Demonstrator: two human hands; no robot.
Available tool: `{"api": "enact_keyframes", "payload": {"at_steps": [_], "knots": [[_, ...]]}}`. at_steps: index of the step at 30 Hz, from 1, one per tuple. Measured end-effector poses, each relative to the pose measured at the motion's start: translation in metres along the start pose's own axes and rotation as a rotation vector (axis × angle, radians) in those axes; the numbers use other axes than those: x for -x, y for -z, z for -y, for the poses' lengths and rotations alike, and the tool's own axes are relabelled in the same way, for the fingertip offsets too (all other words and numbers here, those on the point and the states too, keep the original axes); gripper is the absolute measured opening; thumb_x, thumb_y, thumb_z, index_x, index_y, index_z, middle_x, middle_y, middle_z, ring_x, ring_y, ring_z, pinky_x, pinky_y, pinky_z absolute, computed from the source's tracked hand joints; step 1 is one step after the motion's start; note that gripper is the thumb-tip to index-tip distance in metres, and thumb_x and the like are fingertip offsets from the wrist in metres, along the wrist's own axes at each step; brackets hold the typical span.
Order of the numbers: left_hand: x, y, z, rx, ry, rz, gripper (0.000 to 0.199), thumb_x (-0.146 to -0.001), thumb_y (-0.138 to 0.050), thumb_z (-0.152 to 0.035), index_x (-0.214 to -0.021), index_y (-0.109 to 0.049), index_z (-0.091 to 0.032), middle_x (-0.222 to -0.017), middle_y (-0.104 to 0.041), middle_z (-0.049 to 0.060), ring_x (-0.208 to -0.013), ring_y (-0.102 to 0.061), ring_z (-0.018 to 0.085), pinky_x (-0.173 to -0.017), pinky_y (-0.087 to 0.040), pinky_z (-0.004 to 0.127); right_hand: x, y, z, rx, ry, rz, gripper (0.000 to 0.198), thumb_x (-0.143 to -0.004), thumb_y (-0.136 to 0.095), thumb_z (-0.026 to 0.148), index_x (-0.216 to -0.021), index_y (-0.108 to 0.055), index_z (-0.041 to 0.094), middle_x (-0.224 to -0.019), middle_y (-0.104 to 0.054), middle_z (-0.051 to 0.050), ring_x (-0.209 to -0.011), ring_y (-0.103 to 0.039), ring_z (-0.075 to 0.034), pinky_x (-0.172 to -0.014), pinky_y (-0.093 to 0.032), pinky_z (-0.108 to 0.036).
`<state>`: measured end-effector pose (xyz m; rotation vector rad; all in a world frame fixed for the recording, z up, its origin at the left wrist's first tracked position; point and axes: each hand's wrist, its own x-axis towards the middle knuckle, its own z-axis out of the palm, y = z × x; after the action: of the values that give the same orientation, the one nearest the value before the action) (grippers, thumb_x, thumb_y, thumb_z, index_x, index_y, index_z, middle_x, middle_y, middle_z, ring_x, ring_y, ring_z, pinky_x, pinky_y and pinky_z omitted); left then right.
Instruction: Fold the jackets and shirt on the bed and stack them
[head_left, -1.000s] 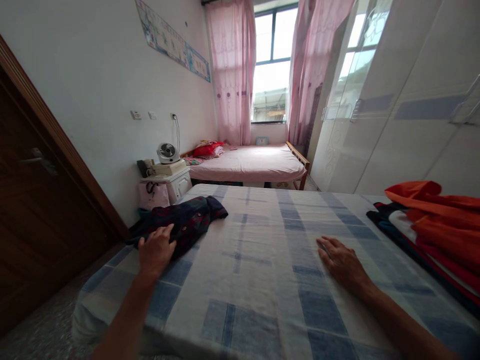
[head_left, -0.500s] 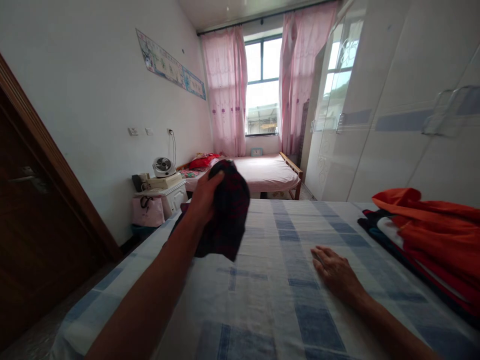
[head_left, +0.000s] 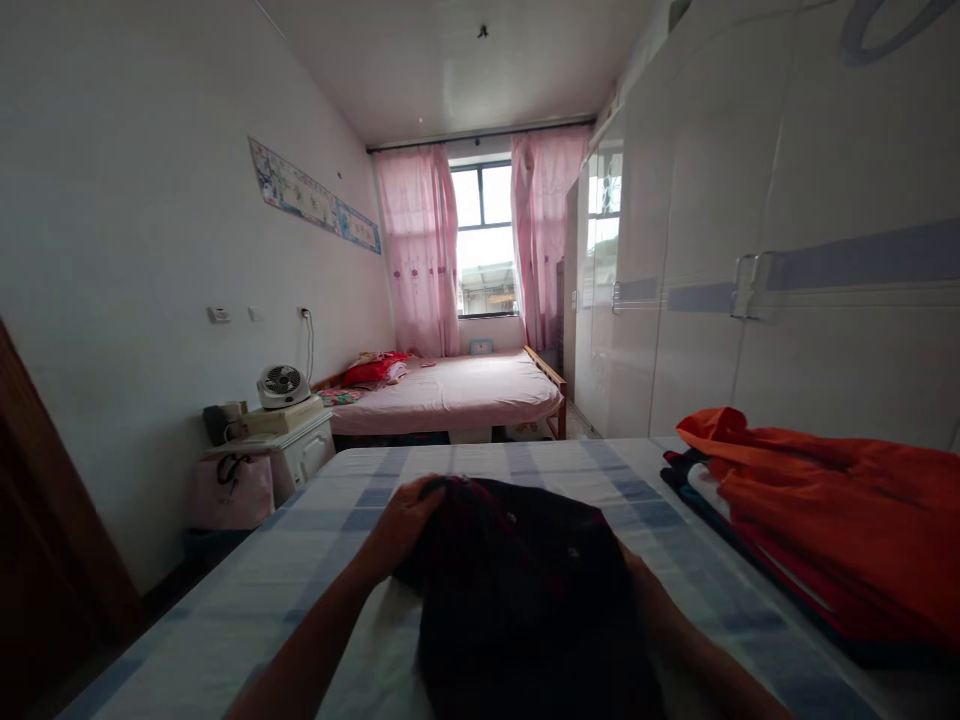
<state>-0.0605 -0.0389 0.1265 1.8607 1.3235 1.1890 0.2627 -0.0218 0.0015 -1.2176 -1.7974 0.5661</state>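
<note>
A dark garment with a dim red check and small buttons, apparently a shirt (head_left: 525,600), is spread in front of me above the bed. My left hand (head_left: 409,515) is closed on its upper left corner. At the garment's right edge is my right hand (head_left: 639,578), touching the cloth. Its fingers are hidden behind the fabric, so their grip does not show. Below lies a blue-and-white checked bed sheet (head_left: 352,570). The lower part of the shirt runs out of view at the bottom.
On the right of the bed lies a stack of folded clothes with an orange garment (head_left: 832,500) on top. A white wardrobe (head_left: 697,370) lines the right side. Beyond are a pink bed (head_left: 465,385) and a nightstand (head_left: 304,450) with a fan (head_left: 283,385).
The shirt, bunched in my left hand before, is now lower, nearer and spread wider. My right hand has left the sheet and come to the shirt's right edge. The view has tilted up.
</note>
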Motion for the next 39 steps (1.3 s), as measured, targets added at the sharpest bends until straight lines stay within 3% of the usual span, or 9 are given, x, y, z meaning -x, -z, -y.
{"api": "enact_keyframes", "payload": {"at_steps": [3,7,15,18,21,26,29,35,39], "knots": [[0.013,0.016,0.019,0.197,0.182,-0.036,0.036,-0.083,-0.053,-0.045,-0.101,-0.065,-0.016,-0.086,-0.071,0.004,-0.08,-0.064,0.021,-0.072,-0.049,0.031,-0.003,-0.005,0.011,-0.276,-0.052,0.161,0.066,-0.075,-0.056,0.04,-0.138,-0.042,0.029,-0.137,-0.05,-0.01,-0.094,-0.066,-0.023,-0.077,-0.055,-0.038],[0.017,0.031,0.014,0.245,0.239,-0.082,0.041,-0.078,-0.058,-0.05,-0.099,-0.066,-0.016,-0.078,-0.071,0.003,-0.07,-0.064,0.021,-0.062,-0.049,0.029,-0.015,-0.007,0.027,-0.115,0.014,0.273,0.021,-0.078,-0.051,0.027,-0.088,-0.068,0.021,-0.093,-0.066,-0.005,-0.077,-0.064,-0.017,-0.071,-0.051,-0.031],[0.003,0.081,-0.047,-0.435,-0.319,-0.608,0.027,-0.083,-0.052,-0.035,-0.098,-0.068,-0.019,-0.094,-0.07,0.001,-0.091,-0.063,0.02,-0.086,-0.047,0.034,-0.047,0.088,0.112,0.365,0.367,-0.674,0.014,-0.083,-0.047,0.026,-0.088,-0.06,0.022,-0.088,-0.061,-0.006,-0.088,-0.059,-0.023,-0.08,-0.047,-0.04],[0.018,0.088,-0.064,-0.561,-0.525,-0.679,0.024,-0.088,-0.049,-0.035,-0.1,-0.066,-0.022,-0.101,-0.068,0.0,-0.097,-0.061,0.019,-0.092,-0.045,0.033,-0.032,0.112,0.14,0.528,0.557,-0.827,0.012,-0.087,-0.047,0.023,-0.091,-0.059,0.024,-0.104,-0.063,-0.008,-0.113,-0.052,-0.027,-0.099,-0.038,-0.048],[0.046,0.087,-0.05,-0.621,-0.507,-0.475,0.026,-0.09,-0.045,-0.034,-0.108,-0.063,-0.028,-0.11,-0.065,-0.001,-0.103,-0.059,0.02,-0.094,-0.045,0.033,0.0,0.114,0.131,0.6,0.562,-0.603,0.016,-0.088,-0.045,0.022,-0.098,-0.057,0.024,-0.109,-0.065,-0.006,-0.118,-0.052,-0.027,-0.104,-0.033,-0.049],[0.12,0.066,0.033,-0.556,-0.248,0.148,0.029,-0.09,-0.044,-0.029,-0.11,-0.065,-0.03,-0.108,-0.068,0.0,-0.096,-0.064,0.018,-0.082,-0.051,0.025,0.082,0.098,0.061,0.559,0.25,0.029,0.018,-0.086,-0.048,0.025,-0.096,-0.062,0.025,-0.108,-0.067,-0.004,-0.105,-0.061,-0.023,-0.09,-0.049,-0.039],[0.167,0.054,0.083,-0.597,-0.167,0.205,0.035,-0.086,-0.05,-0.025,-0.118,-0.062,-0.034,-0.123,-0.063,0.001,-0.109,-0.062,0.02,-0.091,-0.051,0.027,0.121,0.093,0.038,0.452,0.032,0.279,0.02,-0.087,-0.048,0.03,-0.1,-0.064,0.026,-0.107,-0.069,-0.003,-0.099,-0.065,-0.021,-0.085,-0.052,-0.032],[0.206,0.061,0.116,-0.704,-0.019,0.001,0.071,-0.077,-0.062,-0.034,-0.142,-0.034,-0.038,-0.148,-0.038,0.004,-0.131,-0.042,0.03,-0.105,-0.04,0.047,0.105,0.1,0.047,0.439,-0.128,0.185,0.028,-0.089,-0.045,0.04,-0.108,-0.06,0.026,-0.111,-0.067,-0.004,-0.097,-0.066,-0.021,-0.083,-0.052,-0.031],[0.196,0.079,0.097,-0.415,0.169,0.176,0.073,-0.077,-0.062,-0.041,-0.143,-0.029,-0.043,-0.154,-0.03,0.0,-0.138,-0.032,0.032,-0.105,-0.039,0.048,0.069,0.095,0.026,0.648,-0.072,0.103,0.034,-0.089,-0.041,0.036,-0.115,-0.057,0.022,-0.122,-0.061,-0.009,-0.103,-0.063,-0.025,-0.087,-0.05,-0.037]]}}
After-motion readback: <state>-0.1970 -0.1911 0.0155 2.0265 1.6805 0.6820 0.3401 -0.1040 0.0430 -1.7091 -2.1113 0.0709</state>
